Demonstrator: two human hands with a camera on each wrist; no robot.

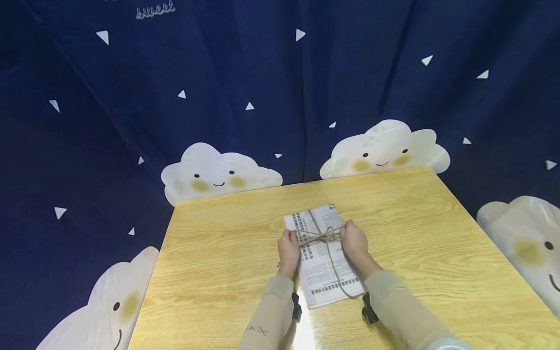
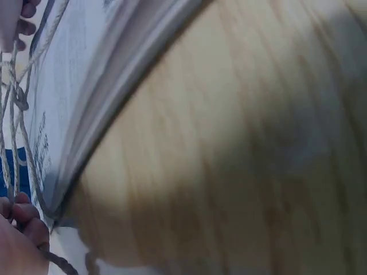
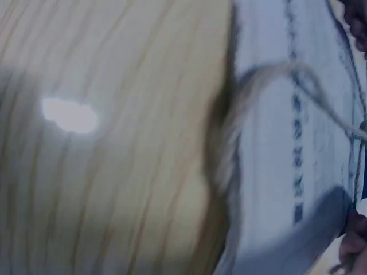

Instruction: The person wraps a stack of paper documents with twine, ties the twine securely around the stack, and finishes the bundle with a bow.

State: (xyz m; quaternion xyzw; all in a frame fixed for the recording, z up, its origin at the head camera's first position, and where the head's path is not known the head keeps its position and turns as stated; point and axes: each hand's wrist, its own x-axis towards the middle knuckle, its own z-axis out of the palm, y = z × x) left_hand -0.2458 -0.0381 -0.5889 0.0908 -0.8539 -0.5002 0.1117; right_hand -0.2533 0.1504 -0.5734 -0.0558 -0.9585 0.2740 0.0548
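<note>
A flat bundle of folded newspaper [image 1: 321, 287] lies on the table, tied lengthwise and across with brown twine [image 1: 333, 265]. At its middle the twine meets in a bow [image 1: 325, 235], with loops running out to both sides. My left hand [image 1: 288, 250] pinches the twine at the bundle's left edge, and a loose end hangs below its fingers [image 2: 26, 220] in the left wrist view. Over the right edge, my right hand [image 1: 355, 243] pinches the strands on that side. The strands between the hands look drawn out. In the right wrist view only some right fingers [image 3: 355, 243] show.
The wooden table [image 1: 218, 253] extends around the bundle. Behind it hangs a dark blue curtain [image 1: 245, 58] with white triangles and smiling clouds. Black wrist devices [image 1: 369, 311] sit under both forearms, near the bundle's front edge.
</note>
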